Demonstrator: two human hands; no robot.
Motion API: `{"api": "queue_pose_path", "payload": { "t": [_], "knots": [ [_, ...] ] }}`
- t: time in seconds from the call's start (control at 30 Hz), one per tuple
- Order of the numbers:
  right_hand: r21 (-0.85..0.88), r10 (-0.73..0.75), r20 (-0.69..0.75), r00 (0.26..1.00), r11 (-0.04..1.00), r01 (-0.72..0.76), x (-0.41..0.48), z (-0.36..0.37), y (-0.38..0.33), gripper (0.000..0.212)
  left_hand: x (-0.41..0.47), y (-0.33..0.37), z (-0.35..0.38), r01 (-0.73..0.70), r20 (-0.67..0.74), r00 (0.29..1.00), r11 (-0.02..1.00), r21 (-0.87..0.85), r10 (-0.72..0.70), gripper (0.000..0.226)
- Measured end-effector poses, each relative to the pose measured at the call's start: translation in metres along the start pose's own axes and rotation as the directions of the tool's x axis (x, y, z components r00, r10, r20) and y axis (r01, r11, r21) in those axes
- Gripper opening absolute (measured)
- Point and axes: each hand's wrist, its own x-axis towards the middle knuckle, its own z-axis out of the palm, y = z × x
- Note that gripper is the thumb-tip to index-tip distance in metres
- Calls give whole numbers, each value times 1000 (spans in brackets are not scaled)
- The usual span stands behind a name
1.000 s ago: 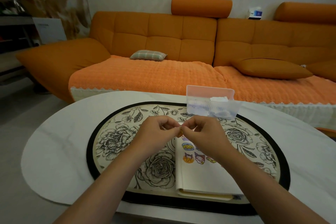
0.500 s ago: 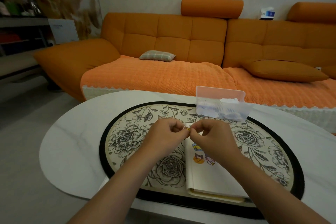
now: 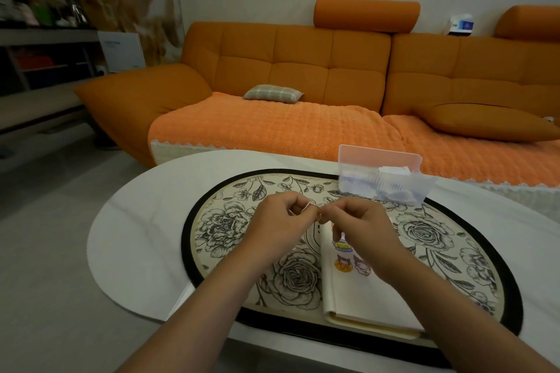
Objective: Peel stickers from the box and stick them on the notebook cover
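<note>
A cream notebook (image 3: 363, 297) lies shut on the floral mat, with three cartoon stickers (image 3: 344, 263) on the upper part of its cover. My left hand (image 3: 281, 225) and my right hand (image 3: 360, 227) meet above the notebook's top edge. Both pinch one small sticker piece (image 3: 313, 209) between their fingertips; its white backing edge shows at the left thumb. The clear plastic sticker box (image 3: 383, 182) stands open behind the hands, lid raised, with pale sticker sheets inside.
An oval floral mat (image 3: 224, 227) with a black border covers the middle of a white oval table (image 3: 136, 236). An orange sofa (image 3: 303, 76) with cushions stands right behind the table. Shelves are at the far left.
The camera has turned left, so the table sits further right in view. Both hands stay pinched together on the sticker piece above the notebook; more of its white edge shows.
</note>
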Motion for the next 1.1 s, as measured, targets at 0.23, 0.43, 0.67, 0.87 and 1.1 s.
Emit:
{"api": "queue_pose_path", "payload": {
  "t": [0.23,0.43,0.67,0.87,1.1],
  "knots": [
    [58,80,70,994,995,-85,1,-6,-1,20,-2,1,-4,-24,63,998,999,-49,27,15],
    [10,-21,56,998,1000,20,-3,-2,-3,15,-5,3,-6,-30,74,997,998,-50,34,15],
    [-180,-98,3,995,979,97,-4,8,3,24,-6,0,-5,-25,77,997,998,-51,29,16],
    [10,39,85,996,999,-39,-1,2,-2,23,-3,1,-8,-1,56,998,997,-74,5,15],
    [-14,69,162,984,998,-68,-1,-5,-5,19,-4,-2,-10,13,105,994,998,-63,-7,15]
  ]
}}
